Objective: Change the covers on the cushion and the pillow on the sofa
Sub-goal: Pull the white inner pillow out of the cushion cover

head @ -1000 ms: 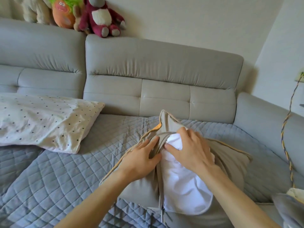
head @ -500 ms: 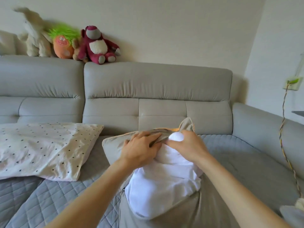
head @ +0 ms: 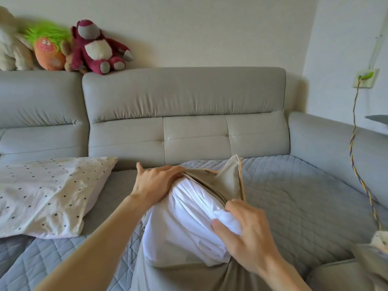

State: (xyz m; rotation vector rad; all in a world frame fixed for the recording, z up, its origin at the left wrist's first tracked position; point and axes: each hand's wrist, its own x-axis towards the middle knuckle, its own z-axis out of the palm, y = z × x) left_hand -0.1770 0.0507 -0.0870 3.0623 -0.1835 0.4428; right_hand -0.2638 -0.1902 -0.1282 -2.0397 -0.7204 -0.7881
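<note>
A white cushion insert (head: pixel 184 223) bulges out of the open zip of a beige cushion cover (head: pixel 227 177) with orange piping, standing on the sofa seat (head: pixel 294 196) in front of me. My left hand (head: pixel 155 181) grips the cover's upper edge at the top of the insert. My right hand (head: pixel 245 234) pinches a fold of the white insert at the zip opening's right side. A white pillow with black dots (head: pixel 48 194) lies on the seat to the left.
The grey sofa has a quilted seat pad, a backrest (head: pixel 184 114) and a right arm (head: pixel 336 143). Three plush toys (head: pixel 96 49) sit on the backrest's left. A braided cable (head: pixel 357 164) hangs from a wall socket at right. Folded fabric (head: pixel 375 255) lies at the lower right.
The cushion was lifted upright and more white insert now shows. My right hand slid from the top of the opening down to its right side; my left hand stayed on the cover's top edge.
</note>
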